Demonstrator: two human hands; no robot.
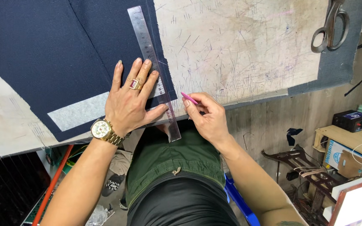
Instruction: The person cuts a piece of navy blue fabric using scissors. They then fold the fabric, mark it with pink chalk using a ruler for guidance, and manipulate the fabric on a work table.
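My left hand (130,98) lies flat with fingers spread on a clear plastic ruler (147,46) and the dark navy fabric (55,54) beneath it. The ruler runs along the fabric's right edge and overhangs the table's near edge. A gold watch and a ring are on that hand. My right hand (208,117) pinches a thin pink piece of tailor's chalk (188,98) just right of the ruler's lower part, at the fabric's edge. A pale rectangular patch (78,112) sits on the fabric near the table edge.
The scratched, pale worktable (239,46) extends to the right, with large metal scissors (331,26) at its far right corner. Below the table edge stand a sewing-machine treadle frame (298,161), boxes and a small black device (352,120) on a shelf.
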